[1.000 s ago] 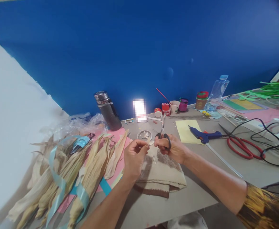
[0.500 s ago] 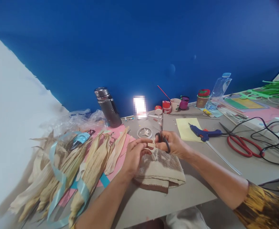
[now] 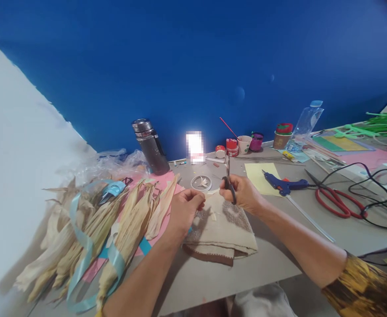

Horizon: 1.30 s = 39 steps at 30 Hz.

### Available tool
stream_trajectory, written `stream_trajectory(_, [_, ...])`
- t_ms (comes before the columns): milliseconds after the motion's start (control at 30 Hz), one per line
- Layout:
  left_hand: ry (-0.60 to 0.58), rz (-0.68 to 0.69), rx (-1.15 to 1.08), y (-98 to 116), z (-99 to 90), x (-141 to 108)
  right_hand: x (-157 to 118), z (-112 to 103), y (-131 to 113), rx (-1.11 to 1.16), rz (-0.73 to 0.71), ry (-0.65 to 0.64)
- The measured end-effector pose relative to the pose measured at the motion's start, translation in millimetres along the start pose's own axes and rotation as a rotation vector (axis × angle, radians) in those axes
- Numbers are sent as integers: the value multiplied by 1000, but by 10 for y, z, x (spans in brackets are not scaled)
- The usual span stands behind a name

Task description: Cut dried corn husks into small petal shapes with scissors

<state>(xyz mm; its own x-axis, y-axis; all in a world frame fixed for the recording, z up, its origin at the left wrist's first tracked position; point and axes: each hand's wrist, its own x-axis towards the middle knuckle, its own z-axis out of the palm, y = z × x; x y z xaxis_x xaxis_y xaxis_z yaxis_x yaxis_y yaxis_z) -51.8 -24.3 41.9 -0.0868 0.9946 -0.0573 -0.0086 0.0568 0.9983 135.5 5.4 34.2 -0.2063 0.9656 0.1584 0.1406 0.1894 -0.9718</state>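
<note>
My right hand [image 3: 244, 191] grips a pair of scissors [image 3: 227, 169] with dark handles, the blades pointing up and away. A pale strip [image 3: 215, 192] shows by its fingertips; whether they hold it is unclear. To the left, my left hand [image 3: 186, 209] is closed in a pinch, and what lies between the fingertips is too small to make out. Under both hands a folded beige and brown towel [image 3: 220, 237] rests on the table. One small pale scrap [image 3: 213, 216] lies on it. Just beyond is a round ring-shaped dish [image 3: 200, 182] with pale bits inside.
Dried corn husks [image 3: 127, 224] and light-blue ribbon [image 3: 81, 237] spread at the left, before a dark flask [image 3: 151, 147]. At the right lie a blue glue gun [image 3: 284, 182], red-handled scissors [image 3: 340, 203] and black cables. Paint pots [image 3: 232, 147] and a paper cup [image 3: 244, 144] line the wall.
My hands have moved apart: the left drew back to the left with its fingers closing, the right shifted slightly right with the scissors. A small pale scrap now shows on the towel.
</note>
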Motion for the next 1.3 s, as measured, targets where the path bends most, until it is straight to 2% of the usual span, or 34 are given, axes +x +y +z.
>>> stream_trajectory(67, [-90,-241,-224,-1,-24,31,-22,-1,-1,-114,-128,8])
stream_trajectory(133, [-189,-430,-353,-8,-49,59,-62,14,-13,-205,-261,-36])
stream_trajectory(200, [-245,-510,-378,-19,-67,74,-106,42,-31,-254,-354,-78])
stream_trajectory(300, [-315,-524,-367,-37,-70,65,-150,83,-48,-297,-390,-78])
stream_trajectory(400, [-395,-499,-344,-40,-51,32,-154,104,-42,-254,-309,-66])
stream_trajectory(467, [-398,-434,-319,-34,-32,9,-135,105,-26,-184,-235,-44])
stream_trajectory(567, [-331,-253,-254,-26,-4,-16,-86,89,-4,-35,-108,-11])
stream_trajectory(700, [-280,-26,-55,-34,26,-27,-39,59,-11,169,98,-20])
stream_trajectory(800, [-284,88,67,-44,32,-31,-33,46,-26,339,188,-70])
stream_trajectory(967, [-362,223,216,-25,22,-59,-30,52,0,613,335,-201])
stream_trajectory(1033, [-358,251,259,-18,21,-60,-20,51,18,633,358,-226])
stream_trajectory(1100, [-336,246,274,-23,14,-37,1,37,30,597,330,-195])
stream_trajectory(1233, [-186,115,250,-57,-53,80,77,-38,48,464,231,29])
stream_trajectory(1300, [-100,56,200,-67,-105,140,115,-73,71,323,218,87])
